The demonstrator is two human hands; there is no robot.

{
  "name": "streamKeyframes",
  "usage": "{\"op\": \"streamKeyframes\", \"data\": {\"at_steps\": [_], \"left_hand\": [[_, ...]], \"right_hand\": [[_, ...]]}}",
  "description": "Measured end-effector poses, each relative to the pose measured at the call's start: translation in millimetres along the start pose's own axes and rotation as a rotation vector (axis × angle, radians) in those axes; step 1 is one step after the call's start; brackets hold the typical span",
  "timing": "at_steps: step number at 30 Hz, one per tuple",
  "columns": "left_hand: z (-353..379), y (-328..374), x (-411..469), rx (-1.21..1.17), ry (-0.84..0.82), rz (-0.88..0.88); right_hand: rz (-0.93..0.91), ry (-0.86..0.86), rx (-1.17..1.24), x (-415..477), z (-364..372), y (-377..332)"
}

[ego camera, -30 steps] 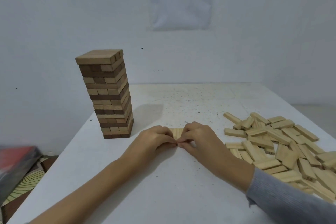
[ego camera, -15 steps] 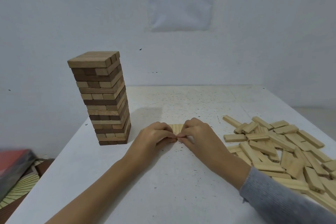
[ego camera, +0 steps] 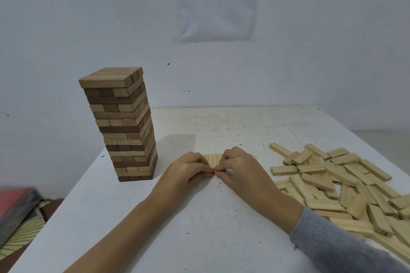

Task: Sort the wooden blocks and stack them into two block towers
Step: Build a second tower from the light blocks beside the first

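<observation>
Table (ego camera: 199, 228): white, speckled, set against a white wall.

Landmark: tower (ego camera: 124, 126), built of mixed dark and light brown blocks. It stands upright near the table's far left edge, layers crossing, and its top layer is a full flat course of light brown blocks.

Pale row (ego camera: 214, 159): a few light wooden blocks lying flat side by side on the table. It sits to the right of the tower's base and apart from it, a little nearer the camera. Only its far half shows; the rest is under the fingers.

Left hand (ego camera: 188, 173): bare forearm, fingers curled, on the side of the pale row that faces the tower.

Right hand (ego camera: 239, 168): grey sleeve (ego camera: 332, 244) at the wrist, fingers curled, on the side of the pale row away from the tower.

Hands together: both are closed around the pale row, and their fingertips meet at its near edge, pinching there.

Loose pile (ego camera: 332, 184): many pale blocks scattered and overlapping, well right of the tower, beyond the right hand, reaching to the table's right edge.

Paper sheet (ego camera: 218, 2): printed lines, on the wall above and right of the tower.

Red object (ego camera: 15, 201): blurred, low and left of the tower, off the table. I cannot tell what it is. A patterned mat (ego camera: 24, 235) lies beneath it.
</observation>
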State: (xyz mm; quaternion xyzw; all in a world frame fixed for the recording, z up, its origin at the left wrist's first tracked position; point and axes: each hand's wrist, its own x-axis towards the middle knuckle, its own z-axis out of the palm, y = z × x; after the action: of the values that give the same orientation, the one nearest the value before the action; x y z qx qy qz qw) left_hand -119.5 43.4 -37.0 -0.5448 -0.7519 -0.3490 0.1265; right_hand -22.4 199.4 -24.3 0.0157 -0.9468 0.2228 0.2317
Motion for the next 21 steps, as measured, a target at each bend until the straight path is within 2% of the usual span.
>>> {"op": "streamKeyframes", "data": {"at_steps": [6,11,15,19,21], "left_hand": [[-3,3,-1,0.009,0.06,0.036],[-10,16,4,0.07,0.247,0.054],[-12,44,11,0.015,0.347,0.016],[-5,88,17,-0.059,0.307,0.014],[1,109,21,-0.101,0.233,0.025]], "right_hand": [[-0.019,0.088,0.003,-3,1,1],[-0.006,0.12,-0.043,-6,-10,-6],[0.04,0.199,-0.042,-9,-37,-15],[0.135,0.272,0.092,-31,-77,-21],[0.186,0.232,0.109,-49,-95,-18]]}}
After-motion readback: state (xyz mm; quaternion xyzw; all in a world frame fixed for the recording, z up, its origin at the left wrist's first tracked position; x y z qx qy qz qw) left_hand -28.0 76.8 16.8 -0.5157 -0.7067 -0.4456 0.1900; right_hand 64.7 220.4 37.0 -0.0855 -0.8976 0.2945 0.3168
